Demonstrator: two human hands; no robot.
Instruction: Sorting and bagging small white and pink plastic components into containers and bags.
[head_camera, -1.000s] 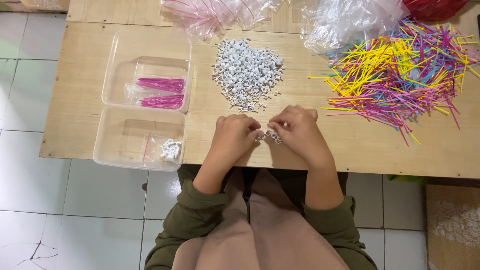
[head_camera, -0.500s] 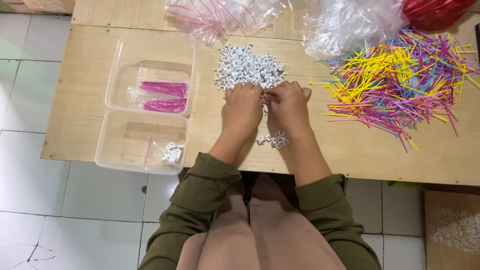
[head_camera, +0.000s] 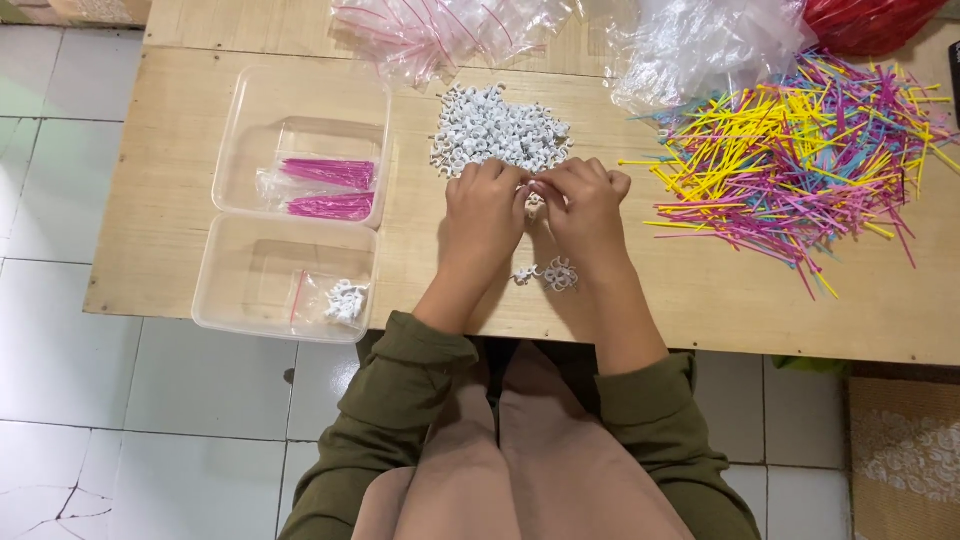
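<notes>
My left hand (head_camera: 487, 205) and my right hand (head_camera: 584, 200) meet fingertip to fingertip at the near edge of a pile of small white plastic rings (head_camera: 497, 130) on the wooden table (head_camera: 700, 290). Their fingers pinch small white rings between them; the exact grip is hidden by the knuckles. A small cluster of white rings (head_camera: 552, 273) lies on the table under my right wrist. A spread of thin yellow, pink and blue sticks (head_camera: 800, 160) covers the table to the right.
Two clear plastic trays stand at the left: the far one (head_camera: 300, 95) holds two bags of pink sticks (head_camera: 330, 190), the near one (head_camera: 230, 290) a small bag of white rings (head_camera: 345, 300). Clear plastic bags (head_camera: 700, 45) lie at the back. Tiled floor surrounds the table.
Both hands moved away from my body, from the table's near edge up to the white ring pile. A small cluster of rings stayed behind on the table.
</notes>
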